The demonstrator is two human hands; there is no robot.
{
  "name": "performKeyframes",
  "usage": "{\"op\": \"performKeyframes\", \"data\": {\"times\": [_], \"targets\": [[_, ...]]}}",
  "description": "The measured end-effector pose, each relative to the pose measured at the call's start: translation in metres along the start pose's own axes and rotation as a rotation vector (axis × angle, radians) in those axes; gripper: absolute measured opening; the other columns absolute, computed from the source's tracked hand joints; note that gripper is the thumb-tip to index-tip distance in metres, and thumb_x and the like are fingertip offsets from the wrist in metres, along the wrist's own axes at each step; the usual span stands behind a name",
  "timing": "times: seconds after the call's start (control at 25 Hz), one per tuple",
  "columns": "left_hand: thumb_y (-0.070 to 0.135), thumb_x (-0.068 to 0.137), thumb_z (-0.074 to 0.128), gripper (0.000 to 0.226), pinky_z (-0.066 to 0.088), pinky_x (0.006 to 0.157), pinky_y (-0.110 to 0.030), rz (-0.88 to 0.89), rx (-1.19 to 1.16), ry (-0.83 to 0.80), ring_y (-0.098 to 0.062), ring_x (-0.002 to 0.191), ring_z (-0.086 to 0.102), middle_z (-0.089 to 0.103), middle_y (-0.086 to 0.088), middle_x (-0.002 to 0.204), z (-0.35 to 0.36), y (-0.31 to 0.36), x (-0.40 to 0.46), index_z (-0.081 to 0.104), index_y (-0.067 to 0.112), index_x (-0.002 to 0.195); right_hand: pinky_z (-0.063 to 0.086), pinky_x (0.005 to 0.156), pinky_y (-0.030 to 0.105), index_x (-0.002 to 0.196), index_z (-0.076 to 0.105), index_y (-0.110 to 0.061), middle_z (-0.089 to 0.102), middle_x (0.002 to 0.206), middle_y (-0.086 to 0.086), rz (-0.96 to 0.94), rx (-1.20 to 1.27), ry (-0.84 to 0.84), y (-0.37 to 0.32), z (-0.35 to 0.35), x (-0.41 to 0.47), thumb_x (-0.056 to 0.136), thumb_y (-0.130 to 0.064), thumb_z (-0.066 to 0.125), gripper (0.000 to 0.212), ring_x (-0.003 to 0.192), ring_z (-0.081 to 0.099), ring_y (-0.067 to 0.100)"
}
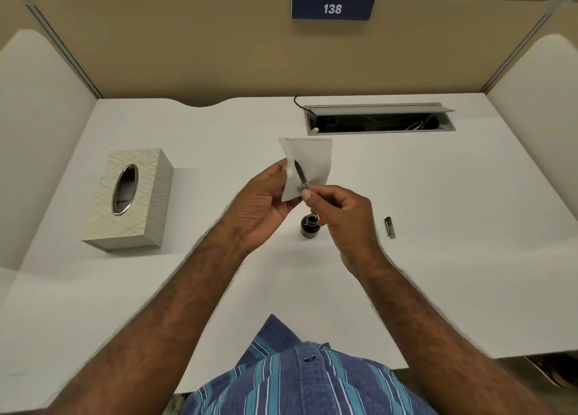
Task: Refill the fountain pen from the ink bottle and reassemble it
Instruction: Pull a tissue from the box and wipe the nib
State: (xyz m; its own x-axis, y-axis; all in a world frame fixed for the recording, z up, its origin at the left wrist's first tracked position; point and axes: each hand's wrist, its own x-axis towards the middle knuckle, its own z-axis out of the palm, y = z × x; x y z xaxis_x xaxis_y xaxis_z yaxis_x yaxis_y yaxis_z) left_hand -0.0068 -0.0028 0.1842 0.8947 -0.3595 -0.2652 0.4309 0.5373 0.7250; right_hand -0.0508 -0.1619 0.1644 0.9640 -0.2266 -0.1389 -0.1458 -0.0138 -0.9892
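Above the open dark glass ink bottle (pixel 310 226), the right hand (pixel 339 217) pinches the slim clear-barrelled pen section (pixel 300 176) at its rear, nib against the white embossed paper tissue (pixel 312 161) that the left hand (pixel 262 203) grips. Light, slippery, probably wet with ink, it seems best held by the barrel.

A white table (pixel 438 195) fills a cubicle closed in by tan partition walls (pixel 187 54) at the back and white rounded side panels (pixel 40 117) left and right. A blue sign (pixel 332 7) reading 138 hangs on the back partition's top edge. Set into the table near the back is a grey cable tray (pixel 380 119) with its lid raised and wires inside. The lighting is even and soft.
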Motion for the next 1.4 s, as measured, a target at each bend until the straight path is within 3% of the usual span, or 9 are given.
{"op": "performKeyframes", "data": {"times": [0.08, 0.2, 0.4, 0.52, 0.68, 0.96, 1.16, 1.28, 1.4], "targets": [[0.015, 0.111, 0.05, 0.033, 0.05, 0.115, -0.041, 0.004, 0.039, 0.031, -0.031, 0.131, 0.066, 0.07, -0.015, 0.14, 0.003, -0.001, 0.001, 0.063, 0.004, 0.14, 0.056, 0.073, 0.022, 0.104, 0.085, -0.019, 0.082, 0.086, -0.008, -0.01, -0.021, -0.009, -0.001, 0.002, -0.001, 0.092, -0.024, 0.084, 0.014, 0.076, 0.071, 0.002], [0.02, 0.111, 0.051, 0.026, 0.056, 0.106, -0.034, 0.029, 0.12, 0.086, -0.022, 0.113, 0.072, 0.079, -0.006, 0.119, 0.012, 0.0, 0.001, 0.07, 0.011, 0.125, 0.057, 0.069, 0.028, 0.101, 0.085, -0.022, 0.082, 0.087, 0.003, -0.017, -0.024, -0.009, -0.004, 0.005, -0.002, 0.092, -0.025, 0.084, 0.01, 0.075, 0.068, 0.013], [0.014, 0.11, 0.05, 0.023, 0.061, 0.084, -0.025, 0.072, 0.167, 0.124, -0.022, 0.109, 0.072, 0.081, -0.003, 0.111, 0.019, 0.002, 0.004, 0.073, 0.013, 0.114, 0.059, 0.067, 0.031, 0.102, 0.084, -0.022, 0.081, 0.088, 0.007, -0.065, -0.098, 0.006, -0.005, 0.009, -0.005, 0.093, -0.032, 0.082, 0.014, 0.07, 0.068, 0.023], [0.009, 0.109, 0.05, 0.025, 0.06, 0.093, -0.029, 0.078, 0.163, 0.137, -0.02, 0.108, 0.072, 0.082, 0.004, 0.103, 0.02, 0.001, 0.004, 0.074, 0.015, 0.107, 0.058, 0.065, 0.024, 0.1, 0.084, -0.023, 0.081, 0.086, 0.001, -0.075, -0.12, 0.027, -0.005, 0.009, -0.005, 0.094, -0.032, 0.081, 0.012, 0.067, 0.068, 0.014], [0.004, 0.108, 0.047, 0.028, 0.061, 0.091, -0.028, 0.08, 0.118, 0.139, -0.018, 0.1, 0.075, 0.083, 0.001, 0.101, 0.018, 0.002, 0.004, 0.074, 0.011, 0.107, 0.055, 0.071, 0.014, 0.103, 0.084, -0.022, 0.081, 0.089, -0.013, -0.124, -0.181, 0.02, -0.003, 0.009, -0.005, 0.094, -0.033, 0.081, 0.014, 0.074, 0.066, -0.006], [0.008, 0.108, 0.05, 0.025, 0.063, 0.083, -0.028, 0.108, 0.068, 0.175, -0.017, 0.094, 0.076, 0.082, -0.003, 0.101, 0.012, -0.003, 0.005, 0.074, 0.006, 0.116, 0.061, 0.08, 0.024, 0.094, 0.082, -0.034, 0.081, 0.088, -0.014, -0.101, -0.112, 0.016, -0.006, 0.012, -0.01, 0.092, -0.035, 0.082, 0.002, 0.086, 0.073, 0.008], [0.015, 0.11, 0.049, 0.026, 0.061, 0.1, -0.046, 0.178, -0.038, 0.205, -0.034, 0.107, 0.075, 0.076, -0.017, 0.12, 0.003, 0.007, 0.016, 0.066, 0.006, 0.129, 0.06, 0.077, 0.024, 0.095, 0.085, -0.025, 0.081, 0.087, -0.01, -0.051, -0.106, -0.006, 0.002, 0.007, -0.014, 0.091, -0.032, 0.084, 0.008, 0.082, 0.072, 0.01], [0.018, 0.11, 0.052, 0.024, 0.065, 0.085, -0.04, 0.198, 0.089, 0.231, -0.028, 0.093, 0.08, 0.08, -0.011, 0.108, -0.003, 0.017, 0.018, 0.065, 0.008, 0.127, 0.058, 0.068, 0.023, 0.094, 0.084, -0.024, 0.081, 0.088, 0.003, 0.006, -0.062, 0.012, 0.006, 0.0, -0.017, 0.091, -0.03, 0.084, 0.007, 0.077, 0.071, 0.013], [0.013, 0.105, 0.062, 0.027, 0.064, 0.076, -0.036, 0.223, 0.197, 0.306, -0.03, 0.091, 0.081, 0.079, -0.016, 0.112, -0.008, 0.015, 0.018, 0.066, 0.001, 0.129, 0.053, 0.068, 0.022, 0.094, 0.085, -0.019, 0.08, 0.087, 0.007, 0.022, -0.008, 0.036, 0.004, -0.006, -0.013, 0.091, -0.027, 0.084, 0.008, 0.072, 0.065, 0.007]]}}
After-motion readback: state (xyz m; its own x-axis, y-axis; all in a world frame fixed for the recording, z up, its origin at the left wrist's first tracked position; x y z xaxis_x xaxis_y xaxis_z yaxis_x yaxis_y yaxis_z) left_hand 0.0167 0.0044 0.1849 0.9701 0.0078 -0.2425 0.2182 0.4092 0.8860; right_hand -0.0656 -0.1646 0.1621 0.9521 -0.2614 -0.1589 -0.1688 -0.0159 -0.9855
